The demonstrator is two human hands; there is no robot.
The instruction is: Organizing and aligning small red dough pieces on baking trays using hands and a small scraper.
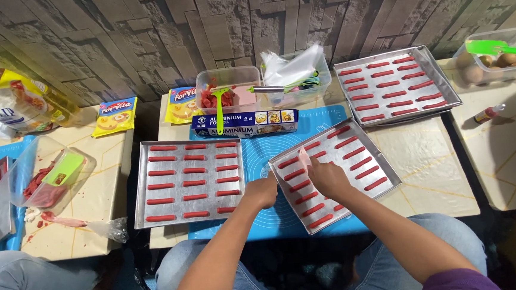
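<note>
My left hand (263, 190) rests as a loose fist on the near left edge of a tilted metal baking tray (384, 166) that lies on a blue silicone mat (322, 118). My right hand (327, 176) is over the tray's left part, fingers pinched on a pale pink piping bag (304, 157) whose tip points down at the tray. Several short red dough sticks (366, 172) lie in rows on the tray.
A second tray (140, 188) full of red sticks lies to the left, a third (445, 77) at the back right. A foil box (245, 123), clear tubs (228, 80), yellow packets (115, 115) and a tub of eggs (492, 62) stand behind. Another person's knee (28, 284) shows at lower left.
</note>
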